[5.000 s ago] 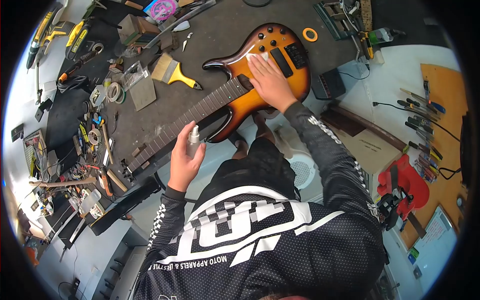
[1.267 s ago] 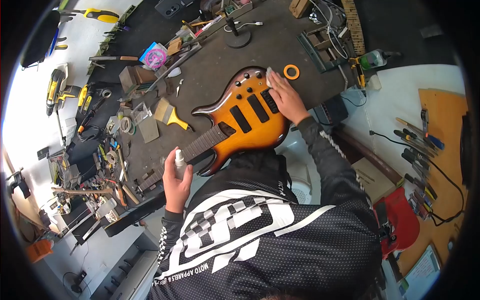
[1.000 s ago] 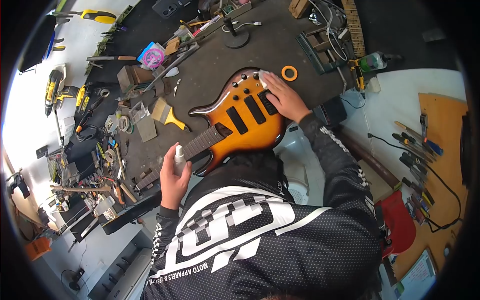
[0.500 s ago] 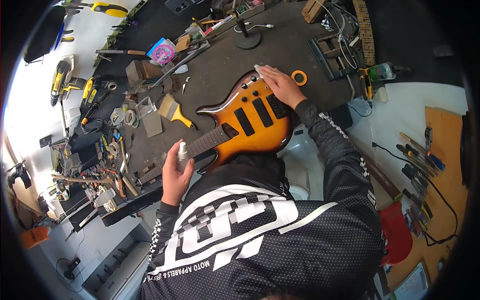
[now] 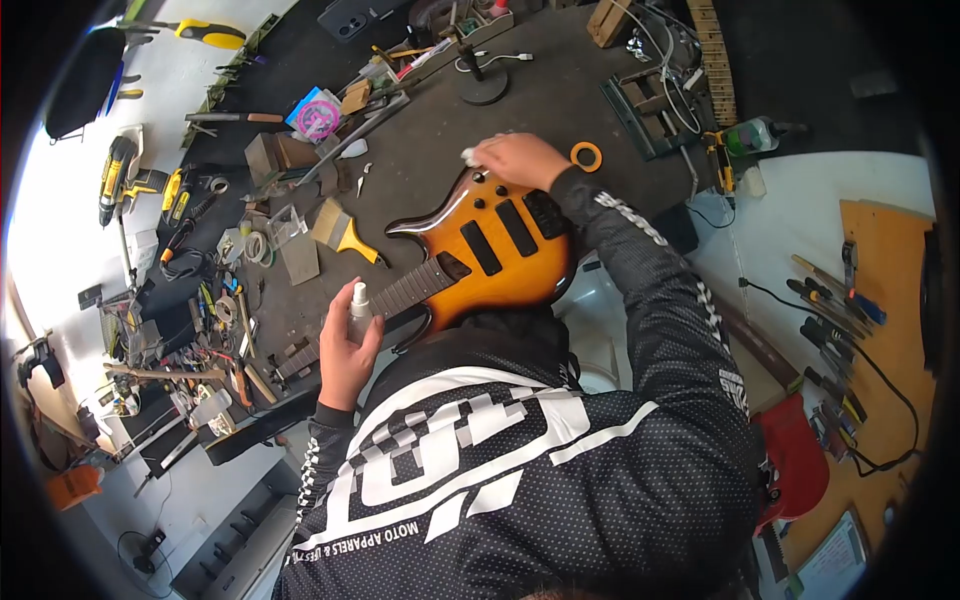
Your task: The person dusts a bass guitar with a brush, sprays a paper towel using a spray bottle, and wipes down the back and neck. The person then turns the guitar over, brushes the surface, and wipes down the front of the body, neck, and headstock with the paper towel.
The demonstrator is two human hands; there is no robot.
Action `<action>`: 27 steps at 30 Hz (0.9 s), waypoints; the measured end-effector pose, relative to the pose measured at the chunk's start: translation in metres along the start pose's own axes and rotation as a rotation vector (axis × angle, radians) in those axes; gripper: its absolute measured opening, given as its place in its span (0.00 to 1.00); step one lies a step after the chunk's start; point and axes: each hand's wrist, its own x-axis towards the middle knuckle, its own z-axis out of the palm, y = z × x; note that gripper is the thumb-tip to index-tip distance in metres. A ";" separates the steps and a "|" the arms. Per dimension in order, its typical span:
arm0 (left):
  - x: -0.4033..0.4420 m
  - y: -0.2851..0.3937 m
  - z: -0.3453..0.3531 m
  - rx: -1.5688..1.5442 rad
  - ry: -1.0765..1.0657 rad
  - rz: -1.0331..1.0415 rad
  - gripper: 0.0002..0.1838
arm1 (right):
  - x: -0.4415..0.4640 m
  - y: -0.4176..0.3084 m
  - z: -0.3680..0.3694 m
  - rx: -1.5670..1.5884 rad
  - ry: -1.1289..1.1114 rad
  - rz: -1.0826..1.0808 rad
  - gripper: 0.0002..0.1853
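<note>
Gripping a clear spray bottle (image 5: 359,318) upright, the left hand (image 5: 345,355) is wrapped around it just in front of the person's dark patterned jersey (image 5: 610,500); the white nozzle points upward, free of the fingers, an attitude that presumably guards against leaks and leaves the top easy to press. Just beyond, the dark fretboard (image 5: 410,288) of an electric guitar (image 5: 505,265) slants off to the person's left. The instrument lies face up along the near edge of the workbench (image 5: 425,150), apparently so placed that its body falls within easy reach of the right arm. Its finish is glossy, grading from amber at the centre to dark brown at the rim; two black pickups (image 5: 480,248) cross the body, no strings are discernible, and the bridge (image 5: 541,212) is partly covered by the right sleeve (image 5: 620,215). At the body's far edge, beside the black knobs (image 5: 480,203), the right hand (image 5: 522,160) has its fingers drawn together on a small white wad (image 5: 469,157), probably a soft layer between hand and lacquer; the thumb is hidden. A yellow-handled brush (image 5: 345,232) lies beyond the neck, and an orange ring (image 5: 574,153) just beside the right wrist. Farther off, a black stand (image 5: 484,90) rises from its round base.
</note>
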 end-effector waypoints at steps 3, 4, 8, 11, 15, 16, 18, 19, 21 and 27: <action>-0.003 -0.002 -0.004 -0.001 0.007 -0.016 0.34 | -0.043 0.023 0.015 0.127 0.395 -0.061 0.23; -0.004 -0.005 -0.003 -0.011 0.008 -0.025 0.34 | -0.057 0.023 0.019 0.143 0.449 0.008 0.23; -0.011 -0.011 -0.008 -0.004 0.035 -0.033 0.34 | -0.081 0.006 0.021 0.253 0.514 0.316 0.21; -0.016 -0.020 -0.008 -0.028 0.055 -0.041 0.34 | -0.060 -0.010 0.017 0.182 0.459 0.325 0.21; -0.022 -0.022 -0.009 -0.041 0.031 -0.076 0.34 | 0.001 -0.027 0.050 -0.104 0.457 -0.096 0.23; -0.022 -0.020 -0.009 -0.036 0.028 -0.073 0.34 | 0.014 -0.037 0.067 -0.220 0.341 -0.153 0.25; -0.023 -0.021 -0.010 -0.038 0.024 -0.053 0.35 | 0.022 -0.073 0.096 -0.489 -0.051 -0.267 0.26; -0.024 -0.026 -0.011 -0.044 0.024 -0.037 0.35 | 0.015 -0.090 0.115 -0.418 -0.055 -0.236 0.21; -0.023 -0.032 -0.012 -0.061 0.040 -0.021 0.36 | 0.018 -0.087 0.150 -0.469 0.068 -0.275 0.19; -0.029 -0.045 -0.013 -0.118 0.037 -0.064 0.35 | 0.029 -0.062 0.095 -0.544 -0.078 -0.299 0.15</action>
